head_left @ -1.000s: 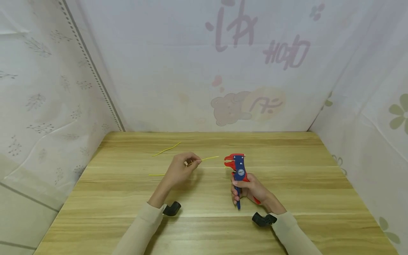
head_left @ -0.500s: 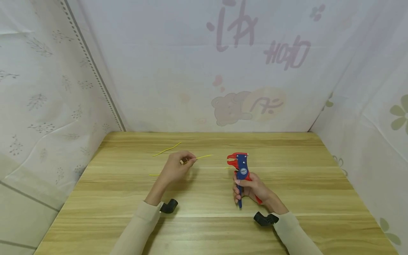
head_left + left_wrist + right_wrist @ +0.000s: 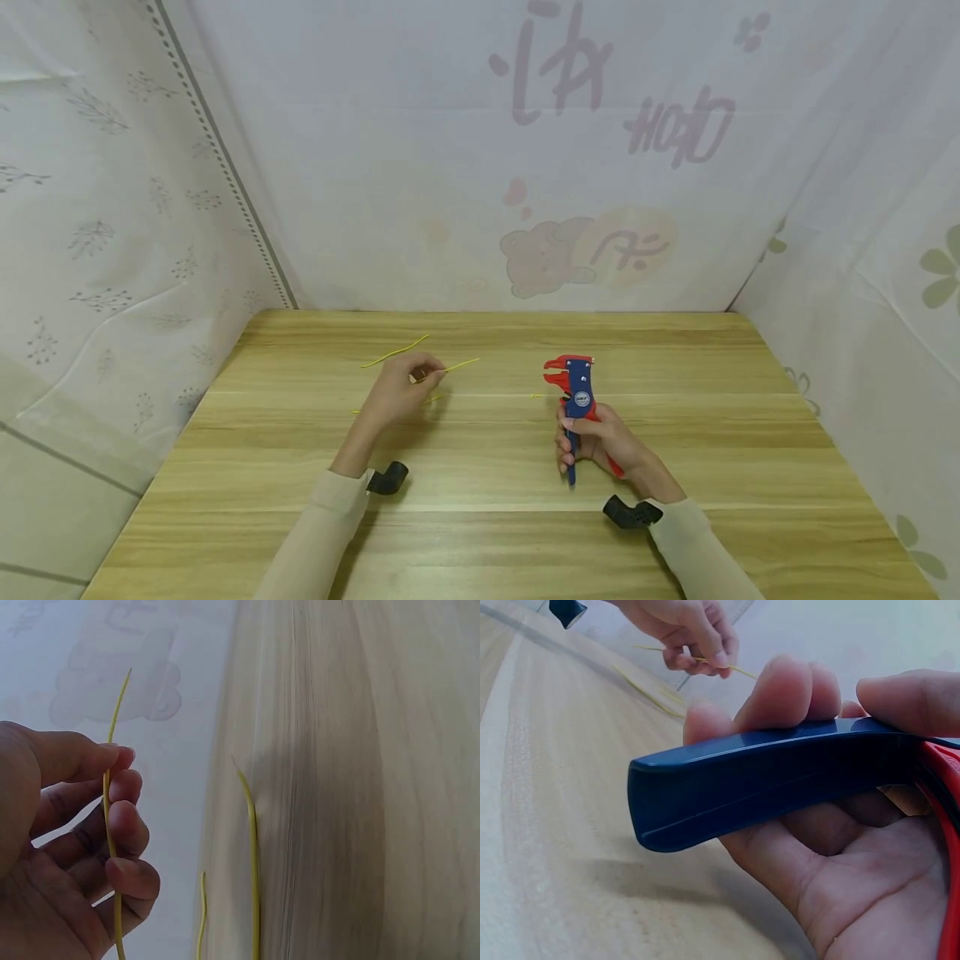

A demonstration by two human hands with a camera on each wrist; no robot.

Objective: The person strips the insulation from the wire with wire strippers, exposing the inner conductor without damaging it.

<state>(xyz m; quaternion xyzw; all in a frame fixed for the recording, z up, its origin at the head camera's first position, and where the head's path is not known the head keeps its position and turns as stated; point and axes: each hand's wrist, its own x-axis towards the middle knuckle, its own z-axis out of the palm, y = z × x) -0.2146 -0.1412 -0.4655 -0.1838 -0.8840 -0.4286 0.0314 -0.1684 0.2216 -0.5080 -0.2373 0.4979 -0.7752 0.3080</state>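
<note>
In the head view my left hand (image 3: 399, 393) pinches a thin yellow wire (image 3: 462, 364) between thumb and finger, above the table. The left wrist view has this wire (image 3: 118, 712) rising past the thumb tip and running down across the curled fingers. My right hand (image 3: 609, 442) grips a blue and red wire stripper (image 3: 581, 385), its red jaws pointing left and apart. Its blue handle (image 3: 765, 780) fills much of the right wrist view. A gap separates the wire's tip from the jaws. Nothing shows between them.
One yellow wire (image 3: 397, 352) lies at the back left of the wooden table (image 3: 480, 533). Another wire (image 3: 253, 877), with a thin bare tip, lies under the left hand. A tiny yellow scrap (image 3: 536, 396) is left of the stripper. A patterned cloth (image 3: 420, 167) stands behind.
My left hand has drawn back to the left with the wire, away from the stripper. My right hand with the stripper has shifted slightly right. The yellow scrap is now fully visible.
</note>
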